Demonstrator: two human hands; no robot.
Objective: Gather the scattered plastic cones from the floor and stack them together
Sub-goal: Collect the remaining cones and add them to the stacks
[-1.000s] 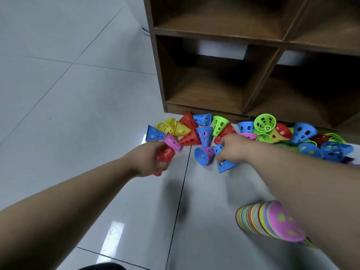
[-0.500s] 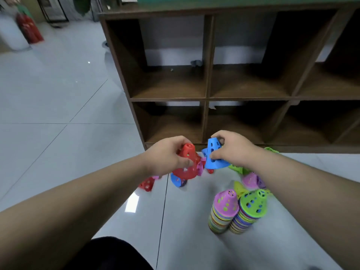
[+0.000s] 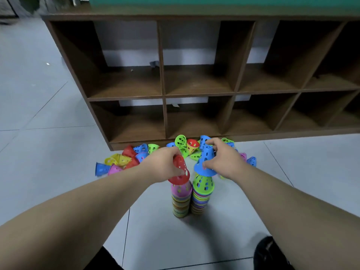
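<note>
1. Cones point(image 3: 120, 162) lie scattered on the floor point(image 3: 48, 152) at the left, most of them on their sides, just in front of the foot of the wooden shelf point(image 3: 194, 80).
2. The left hand point(image 3: 163, 166) grips a red cone point(image 3: 180, 170), with its fingers curled round the narrow end. This cone is tilted, and its wide mouth faces down and to the right, just over the pink top of the left stack point(image 3: 180, 201). I cannot tell whether the two touch.
3. The left stack and the right stack point(image 3: 201, 197) stand upright on the floor, side by side and touching, between the two forearms.
4. The right hand point(image 3: 226, 160) pinches a blue cone point(image 3: 206, 162) between the thumb and the curled fingers. This cone is upright with its mouth down, directly above the green top of the right stack.
5. Further right, more cones point(image 3: 251, 161) lie near the shelf.
6. Each hand is the nearer one to its own stack. In my judgement the blue cone needs only to go straight down. The red cone should first be turned upright, so that its long axis lines up with its stack.
</note>
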